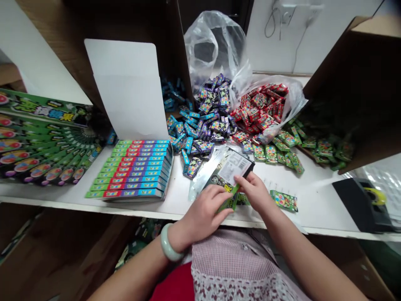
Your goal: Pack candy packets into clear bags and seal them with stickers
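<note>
Standing open at my left, a display box (127,92) holds rows of small boxes (134,167). My left hand (205,211) grips the near end of a printed carton (232,169) over the table (322,205); my right hand (256,192) pinches its right side. Farther right lie a green packet (284,201) and a tape dispenser (360,205).

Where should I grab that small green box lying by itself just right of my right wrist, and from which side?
Probably pinch the small green box across its long edges near the right end, coming from above and the right. It lies low and lengthwise across the table, and the right forearm crowds its left end.
</note>
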The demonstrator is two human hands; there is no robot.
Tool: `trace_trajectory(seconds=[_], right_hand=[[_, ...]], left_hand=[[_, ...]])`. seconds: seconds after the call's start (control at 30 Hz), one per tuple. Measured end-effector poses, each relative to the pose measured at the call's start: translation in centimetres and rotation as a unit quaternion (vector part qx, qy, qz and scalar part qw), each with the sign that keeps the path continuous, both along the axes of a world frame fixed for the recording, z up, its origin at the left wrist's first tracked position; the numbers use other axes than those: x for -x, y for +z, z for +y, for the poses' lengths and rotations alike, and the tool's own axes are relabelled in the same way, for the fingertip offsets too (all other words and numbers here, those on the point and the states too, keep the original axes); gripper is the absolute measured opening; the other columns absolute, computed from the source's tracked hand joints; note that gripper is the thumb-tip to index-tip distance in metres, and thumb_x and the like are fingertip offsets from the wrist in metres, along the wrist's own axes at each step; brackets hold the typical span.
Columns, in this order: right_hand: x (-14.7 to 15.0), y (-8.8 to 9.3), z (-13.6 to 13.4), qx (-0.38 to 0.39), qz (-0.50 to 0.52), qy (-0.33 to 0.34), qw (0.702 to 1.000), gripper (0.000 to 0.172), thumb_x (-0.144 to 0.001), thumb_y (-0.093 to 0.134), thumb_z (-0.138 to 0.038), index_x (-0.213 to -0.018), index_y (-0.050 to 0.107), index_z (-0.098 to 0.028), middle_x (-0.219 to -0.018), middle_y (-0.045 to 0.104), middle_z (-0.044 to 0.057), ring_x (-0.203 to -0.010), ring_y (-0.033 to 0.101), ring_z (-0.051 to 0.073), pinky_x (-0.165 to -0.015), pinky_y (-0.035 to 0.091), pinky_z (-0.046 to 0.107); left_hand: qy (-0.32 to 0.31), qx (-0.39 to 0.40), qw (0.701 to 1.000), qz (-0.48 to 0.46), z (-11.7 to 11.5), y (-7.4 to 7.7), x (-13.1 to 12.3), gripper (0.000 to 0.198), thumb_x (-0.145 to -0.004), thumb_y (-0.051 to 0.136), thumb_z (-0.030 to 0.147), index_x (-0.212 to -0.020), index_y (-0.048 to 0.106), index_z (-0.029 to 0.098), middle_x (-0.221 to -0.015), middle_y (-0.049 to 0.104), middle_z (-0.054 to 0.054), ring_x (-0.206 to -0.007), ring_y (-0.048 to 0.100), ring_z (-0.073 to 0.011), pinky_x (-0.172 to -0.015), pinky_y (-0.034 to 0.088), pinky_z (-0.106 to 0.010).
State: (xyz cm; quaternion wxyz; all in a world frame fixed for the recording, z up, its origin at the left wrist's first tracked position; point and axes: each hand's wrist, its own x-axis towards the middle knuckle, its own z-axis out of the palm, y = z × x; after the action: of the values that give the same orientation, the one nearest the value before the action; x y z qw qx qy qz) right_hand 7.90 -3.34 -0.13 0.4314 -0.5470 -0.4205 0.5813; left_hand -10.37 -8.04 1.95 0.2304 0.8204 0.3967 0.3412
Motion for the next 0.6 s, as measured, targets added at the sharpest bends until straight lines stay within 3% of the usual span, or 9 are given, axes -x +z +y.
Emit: trace_trajectory(seconds=[0.07, 0.13, 0.23, 0.3, 0.37, 0.4, 0.47, 0.53, 0.6], right_hand=[[-0.8, -0.7, -0.4, 0.015, 0.010, 0.002, 1.000, 0.040, -0.066, 0.074, -0.050, -0.088, 0.062, -0.019, -0.079, 0.071, 0.003, -0.067, 0.061, 0.017, -0.058, 0.049, 0.029], [-1.4, -1.1, -0.7, 0.023, 0.029, 0.026, 0.999, 0.040, -0.068, 0.073, -0.050, -0.091, 0.062, -0.019, -0.080, 0.071, 0.003, -0.069, 0.062, 0.019, -0.059, 0.050, 0.030], [-1.7, -0.9, -0.9, -0.014, 0.029, 0.053, 0.998, 0.039, -0.073, 0.068, -0.050, -0.098, 0.061, -0.020, -0.087, 0.071, 0.006, -0.077, 0.065, 0.021, -0.066, 0.053, 0.034], [-2.3, -0.2, -0.9, -0.125, -0.048, -0.021, 0.991, 0.037, -0.078, 0.064, -0.047, -0.105, 0.060, -0.021, -0.096, 0.069, 0.008, -0.086, 0.065, 0.022, -0.076, 0.054, 0.038], [-3.2, 0.8, -0.8, -0.263, -0.179, -0.106, 0.942, 0.035, -0.083, 0.061, -0.041, -0.112, 0.058, -0.022, -0.104, 0.066, 0.010, -0.095, 0.062, 0.023, -0.086, 0.051, 0.041], [-3.7, 1.3, -0.8, -0.313, -0.244, -0.105, 0.912, 0.033, -0.086, 0.060, -0.038, -0.114, 0.059, -0.022, -0.106, 0.066, 0.011, -0.098, 0.062, 0.024, -0.089, 0.050, 0.042], [-4.6, 2.1, -0.8, -0.351, -0.333, -0.019, 0.875, 0.027, -0.088, 0.057, -0.035, -0.112, 0.061, -0.021, -0.105, 0.067, 0.011, -0.099, 0.062, 0.025, -0.090, 0.049, 0.042], [-5.1, 2.5, -1.0, -0.333, -0.352, 0.062, 0.873, 0.023, -0.088, 0.059, -0.036, -0.103, 0.065, -0.021, -0.100, 0.068, 0.010, -0.094, 0.063, 0.024, -0.086, 0.051, 0.040], [-5.4, 2.5, -1.4, -0.293, -0.315, 0.069, 0.900, 0.021, -0.085, 0.063, -0.039, -0.092, 0.065, -0.020, -0.088, 0.068, 0.008, -0.083, 0.064, 0.022, -0.078, 0.053, 0.037]], left_hand=[[0.072, 0.009, 0.995, -0.067, 1.0, -0.7, 0.5, 0.029, -0.088, 0.062, 0.027, -0.116, 0.058, 0.020, -0.109, 0.062, -0.010, -0.105, 0.056, -0.0233, -0.093, 0.048, -0.041], [0.144, 0.073, 0.979, -0.121, 2.5, -1.3, 1.1, 0.030, -0.085, 0.064, 0.028, -0.113, 0.059, 0.019, -0.107, 0.063, -0.009, -0.101, 0.058, -0.0226, -0.091, 0.049, -0.041], [0.106, 0.262, 0.941, -0.185, 4.1, -2.0, 1.4, 0.023, -0.082, 0.061, 0.026, -0.103, 0.061, 0.016, -0.093, 0.066, -0.006, -0.086, 0.062, -0.0183, -0.077, 0.053, -0.033], [0.093, 0.306, 0.924, -0.212, 4.3, -2.0, 1.2, 0.016, -0.083, 0.056, 0.023, -0.096, 0.061, 0.015, -0.087, 0.066, -0.004, -0.082, 0.063, -0.0165, -0.074, 0.053, -0.029], [0.088, 0.279, 0.939, -0.183, 3.7, -1.3, 0.9, 0.013, -0.084, 0.055, 0.022, -0.094, 0.061, 0.016, -0.087, 0.066, -0.003, -0.082, 0.062, -0.0164, -0.076, 0.052, -0.029], [0.070, 0.257, 0.952, -0.148, 3.2, -0.7, 0.7, 0.013, -0.084, 0.055, 0.021, -0.094, 0.062, 0.017, -0.088, 0.066, -0.003, -0.083, 0.062, -0.0167, -0.078, 0.051, -0.030], [0.009, 0.211, 0.975, -0.066, 2.2, 0.5, 0.3, 0.013, -0.087, 0.054, 0.019, -0.096, 0.063, 0.018, -0.092, 0.066, -0.004, -0.087, 0.062, -0.0178, -0.081, 0.049, -0.031], [-0.040, 0.165, 0.986, -0.007, 1.4, 1.5, -0.2, 0.017, -0.090, 0.049, 0.016, -0.100, 0.063, 0.018, -0.096, 0.066, -0.006, -0.090, 0.061, -0.0188, -0.083, 0.049, -0.032], [-0.046, 0.127, 0.991, 0.019, 1.0, 1.9, -0.4, 0.021, -0.092, 0.045, 0.014, -0.105, 0.062, 0.017, -0.095, 0.065, -0.008, -0.090, 0.061, -0.0192, -0.081, 0.049, -0.032]])
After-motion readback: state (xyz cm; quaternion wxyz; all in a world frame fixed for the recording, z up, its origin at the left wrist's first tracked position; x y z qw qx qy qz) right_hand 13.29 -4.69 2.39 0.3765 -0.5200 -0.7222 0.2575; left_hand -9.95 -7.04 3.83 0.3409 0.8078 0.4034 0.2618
